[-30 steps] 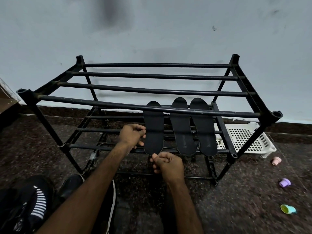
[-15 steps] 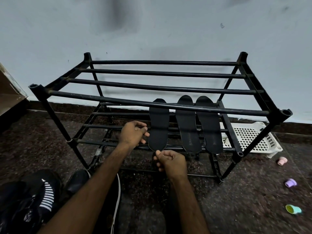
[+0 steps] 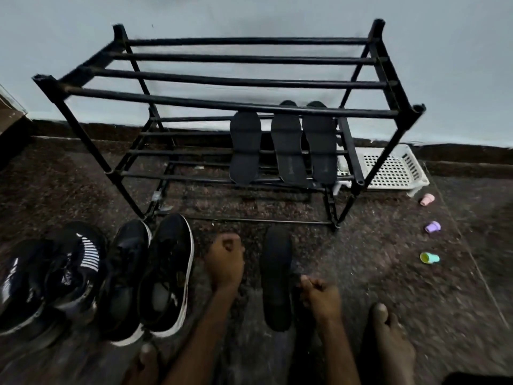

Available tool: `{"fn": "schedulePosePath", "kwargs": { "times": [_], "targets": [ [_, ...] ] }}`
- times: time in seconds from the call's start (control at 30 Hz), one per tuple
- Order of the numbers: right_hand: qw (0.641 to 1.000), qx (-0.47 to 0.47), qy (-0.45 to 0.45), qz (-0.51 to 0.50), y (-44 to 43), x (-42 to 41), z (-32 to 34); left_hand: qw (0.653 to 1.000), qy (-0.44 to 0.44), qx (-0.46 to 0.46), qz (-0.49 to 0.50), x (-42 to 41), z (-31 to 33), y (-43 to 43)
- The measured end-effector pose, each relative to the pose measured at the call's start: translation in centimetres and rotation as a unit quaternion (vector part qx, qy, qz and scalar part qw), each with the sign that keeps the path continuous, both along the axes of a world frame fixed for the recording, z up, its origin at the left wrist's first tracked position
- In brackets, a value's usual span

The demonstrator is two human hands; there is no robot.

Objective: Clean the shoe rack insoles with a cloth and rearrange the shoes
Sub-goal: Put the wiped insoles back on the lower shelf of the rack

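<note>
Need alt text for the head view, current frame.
Three insoles lie side by side on the middle shelf of a black rack; a fourth insole lies on the floor between the left hand and right hand, both curled. Black shoes sit on the floor at left.

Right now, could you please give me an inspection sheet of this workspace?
Surface: dark speckled floor, partly blurred.
Job's things: rack by the wall; three insoles side by side on its middle shelf; fourth insole flat on the floor; shoes on the floor at left; no cloth seen.
Clutter: white basket behind the rack's right end; three small cups on the floor at right.
Hands: left hand curled, holding nothing; right hand curled beside the floor insole, grip unclear.
Cables: nothing seen.
Surroundings: pale wall; bare foot at the bottom edge.
</note>
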State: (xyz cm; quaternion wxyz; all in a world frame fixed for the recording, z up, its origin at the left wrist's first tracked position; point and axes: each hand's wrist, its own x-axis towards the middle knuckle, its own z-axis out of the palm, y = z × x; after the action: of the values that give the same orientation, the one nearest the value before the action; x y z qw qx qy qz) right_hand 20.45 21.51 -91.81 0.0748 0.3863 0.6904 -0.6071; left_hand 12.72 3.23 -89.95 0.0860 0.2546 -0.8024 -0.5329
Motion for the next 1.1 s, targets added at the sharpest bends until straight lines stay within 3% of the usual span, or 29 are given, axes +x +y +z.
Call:
{"fn": "schedulePosePath", "kwargs": {
  "times": [0.1, 0.17, 0.33, 0.57, 0.8, 1.1],
  "targets": [
    [0.989, 0.115, -0.058, 0.068, 0.1, 1.9, -2.5, 0.970, -0.209, 0.000, -0.125, 4.4, -7.1, 1.1],
    [0.984, 0.135, -0.060, 0.099, -0.5, 2.1, -3.1, 0.957, -0.252, 0.004, -0.142, 6.4, -9.9, 1.5],
    [0.985, 0.087, -0.086, 0.122, -2.3, 2.3, -3.7, 0.959, -0.238, 0.035, -0.150, 8.0, -6.0, 2.3],
    [0.997, -0.030, -0.043, 0.053, -2.1, 3.6, -6.7, 0.949, -0.230, 0.106, -0.187, 9.4, -0.5, 1.0],
    [0.983, -0.109, 0.008, 0.146, -4.6, 5.2, 8.1, 0.945, -0.196, 0.159, -0.210, 11.3, 8.6, -3.8],
    [0.959, -0.126, 0.091, 0.238, -10.8, 5.7, 19.4, 0.972, -0.101, 0.157, -0.144, 13.1, 18.1, -9.8]
  ]
}}
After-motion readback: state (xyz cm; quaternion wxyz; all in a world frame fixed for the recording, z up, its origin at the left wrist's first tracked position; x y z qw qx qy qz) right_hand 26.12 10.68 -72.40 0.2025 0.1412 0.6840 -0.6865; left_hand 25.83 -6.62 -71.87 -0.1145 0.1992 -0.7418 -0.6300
